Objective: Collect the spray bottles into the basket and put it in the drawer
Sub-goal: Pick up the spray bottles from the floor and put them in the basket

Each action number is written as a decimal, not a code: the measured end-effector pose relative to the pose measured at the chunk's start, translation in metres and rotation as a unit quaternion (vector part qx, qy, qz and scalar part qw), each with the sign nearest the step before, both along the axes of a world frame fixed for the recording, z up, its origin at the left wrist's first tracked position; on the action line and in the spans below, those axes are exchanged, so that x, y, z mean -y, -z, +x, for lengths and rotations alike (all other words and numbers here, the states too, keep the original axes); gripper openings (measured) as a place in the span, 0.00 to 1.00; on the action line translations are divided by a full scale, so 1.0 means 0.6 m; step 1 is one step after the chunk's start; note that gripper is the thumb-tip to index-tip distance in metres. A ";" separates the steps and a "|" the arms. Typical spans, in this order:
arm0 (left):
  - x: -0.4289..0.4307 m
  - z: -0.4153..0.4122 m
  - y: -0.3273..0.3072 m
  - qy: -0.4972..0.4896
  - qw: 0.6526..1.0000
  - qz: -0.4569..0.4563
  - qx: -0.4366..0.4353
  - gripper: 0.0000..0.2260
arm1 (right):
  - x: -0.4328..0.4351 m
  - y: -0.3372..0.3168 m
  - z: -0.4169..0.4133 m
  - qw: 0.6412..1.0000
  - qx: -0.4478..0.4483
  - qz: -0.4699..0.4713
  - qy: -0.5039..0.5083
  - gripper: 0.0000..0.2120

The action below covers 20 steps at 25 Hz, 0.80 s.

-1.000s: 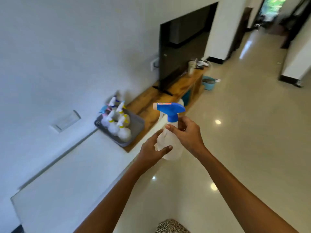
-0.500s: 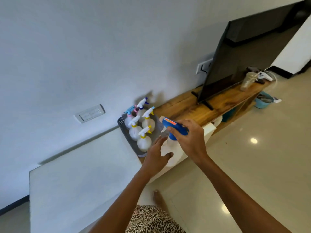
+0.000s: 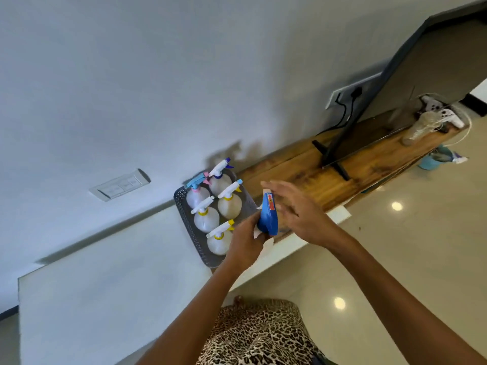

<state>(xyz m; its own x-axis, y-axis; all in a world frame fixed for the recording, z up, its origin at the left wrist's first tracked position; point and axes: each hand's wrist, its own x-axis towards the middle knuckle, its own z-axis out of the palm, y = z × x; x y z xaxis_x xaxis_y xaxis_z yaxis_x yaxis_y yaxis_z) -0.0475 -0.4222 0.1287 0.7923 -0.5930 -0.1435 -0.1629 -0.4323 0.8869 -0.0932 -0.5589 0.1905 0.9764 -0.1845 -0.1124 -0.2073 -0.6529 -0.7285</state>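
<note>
A grey mesh basket [image 3: 190, 234] sits on the wooden TV stand [image 3: 321, 177] against the wall. Several clear spray bottles [image 3: 206, 217] with white, yellow, pink and blue triggers stand upright in it. My left hand [image 3: 246, 242] grips the body of a bottle with a blue trigger head [image 3: 268, 218] at the basket's right edge; the bottle's body is mostly hidden by the hand. My right hand [image 3: 297, 212] hovers just right of the blue head, fingers spread, holding nothing.
A flat-screen TV [image 3: 432, 61] stands on the wooden stand, with a cup [image 3: 417, 129] and a white game controller [image 3: 445, 113] at its far end. A white surface [image 3: 105, 272] runs along the wall on the left. Glossy floor [image 3: 408, 246] lies on the right.
The blue-headed bottle moved down to the basket's right edge. My right hand let go of its trigger head and opened; my left hand still holds the body.
</note>
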 end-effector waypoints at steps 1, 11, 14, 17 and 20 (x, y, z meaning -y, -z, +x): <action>0.005 0.012 0.006 0.024 1.000 0.018 -0.001 0.17 | 0.018 0.004 0.012 0.992 -0.030 -0.095 -0.075 0.27; 0.020 0.105 0.036 -0.133 0.987 0.088 0.004 0.14 | 0.095 0.137 0.140 0.927 -0.055 -0.289 -0.234 0.17; 0.000 0.107 0.049 -0.106 0.983 0.150 0.013 0.11 | 0.085 0.196 0.156 0.928 -0.100 -0.261 -0.245 0.18; -0.012 0.105 0.056 -0.128 0.977 0.170 0.014 0.11 | 0.072 0.240 0.168 0.925 -0.119 -0.246 -0.265 0.19; -0.021 0.102 0.056 -0.167 0.968 0.188 -0.013 0.12 | 0.058 0.271 0.177 0.918 -0.128 -0.248 -0.282 0.20</action>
